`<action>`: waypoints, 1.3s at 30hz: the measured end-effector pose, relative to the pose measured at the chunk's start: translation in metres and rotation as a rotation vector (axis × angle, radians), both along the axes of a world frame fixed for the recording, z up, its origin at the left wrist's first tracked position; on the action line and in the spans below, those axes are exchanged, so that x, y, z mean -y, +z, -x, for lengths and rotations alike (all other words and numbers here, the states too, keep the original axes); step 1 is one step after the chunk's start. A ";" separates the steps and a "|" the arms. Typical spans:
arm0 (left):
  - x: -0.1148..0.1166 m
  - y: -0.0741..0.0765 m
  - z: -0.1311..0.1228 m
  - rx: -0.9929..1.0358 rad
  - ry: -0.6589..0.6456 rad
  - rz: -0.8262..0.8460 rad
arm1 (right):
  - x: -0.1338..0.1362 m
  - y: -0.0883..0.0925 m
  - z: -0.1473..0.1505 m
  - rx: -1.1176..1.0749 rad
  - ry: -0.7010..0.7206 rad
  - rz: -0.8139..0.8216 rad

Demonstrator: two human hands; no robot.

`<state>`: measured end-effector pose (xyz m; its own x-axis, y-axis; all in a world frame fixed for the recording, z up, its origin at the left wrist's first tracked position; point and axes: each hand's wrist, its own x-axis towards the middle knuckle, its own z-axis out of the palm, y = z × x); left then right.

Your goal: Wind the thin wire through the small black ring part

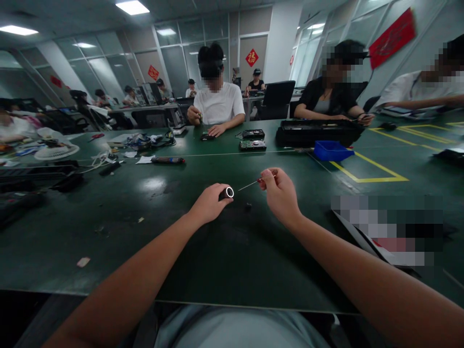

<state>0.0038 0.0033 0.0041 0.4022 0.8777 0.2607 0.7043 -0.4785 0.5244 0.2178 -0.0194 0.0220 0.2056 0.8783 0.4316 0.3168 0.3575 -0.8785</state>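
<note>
My left hand (209, 203) is wrapped round a dark cylinder with a bright white ring (229, 192) on the end that faces right. What kind of device it is does not show. In my right hand (281, 193), thumb and fingers pinch a thin screwdriver (250, 185) by its reddish handle. Its slim shaft points left and down, and the tip stops a little short of the ringed end. On the green table (232, 261) below and between the hands lies a small dark piece (248, 206).
Ahead lie two circuit-board drives (253, 145), a blue tray (332, 151) and a long black case (315, 135). Cables and parts (148, 140) clutter the far left, near a dark tool (168, 160). A blurred-out flat item (384, 232) is at right. Co-workers sit across the table.
</note>
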 end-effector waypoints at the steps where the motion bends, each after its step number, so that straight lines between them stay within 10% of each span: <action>1: 0.000 0.001 0.000 0.033 0.003 0.015 | 0.002 0.001 0.000 0.022 -0.005 -0.027; 17: 0.011 0.023 -0.023 0.036 -0.018 0.141 | 0.007 0.006 -0.005 0.356 -0.030 -0.230; 29: -0.007 0.005 -0.051 -0.397 -0.140 0.115 | 0.008 0.006 -0.006 0.382 -0.003 -0.237; 39: -0.006 0.005 -0.050 -0.339 -0.144 0.061 | 0.008 0.007 -0.006 0.405 -0.013 -0.240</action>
